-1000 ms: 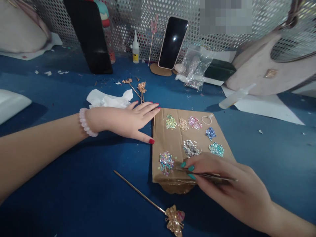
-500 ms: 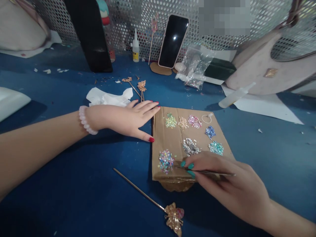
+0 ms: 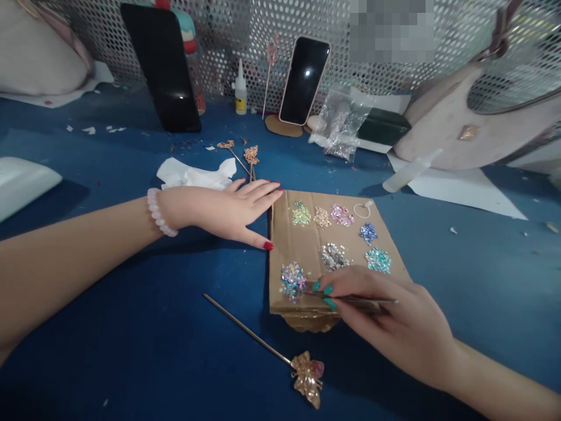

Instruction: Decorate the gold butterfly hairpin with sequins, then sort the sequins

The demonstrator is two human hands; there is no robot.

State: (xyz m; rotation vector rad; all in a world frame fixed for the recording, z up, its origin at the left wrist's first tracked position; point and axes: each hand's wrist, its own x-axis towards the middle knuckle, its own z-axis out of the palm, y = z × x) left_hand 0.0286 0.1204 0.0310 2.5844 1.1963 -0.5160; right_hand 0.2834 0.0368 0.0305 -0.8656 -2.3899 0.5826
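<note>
A brown cardboard sheet (image 3: 307, 245) lies on the blue table and carries several small heaps of coloured rhinestones. My right hand (image 3: 385, 321), with teal nails, pinches thin metal tweezers (image 3: 355, 299); their tip touches the multicoloured heap (image 3: 293, 280) at the sheet's near left corner. My left hand (image 3: 223, 209), with red nails and a pink bead bracelet, lies flat with fingers stretched out, touching the sheet's left edge. A gold butterfly hairpin (image 3: 307, 377) on a long stick lies in front of the sheet.
White tissue (image 3: 193, 174) and two small gold hairpins (image 3: 245, 155) lie behind my left hand. At the back stand a black tablet (image 3: 162, 64), a glue bottle (image 3: 240, 90), a phone (image 3: 304, 79), plastic bags (image 3: 342, 126) and a pink bag (image 3: 464, 128) on white paper.
My right hand with the tweezers has slid a little left and away, toward the multicoloured heap. My left hand stays put; the view has shifted slightly.
</note>
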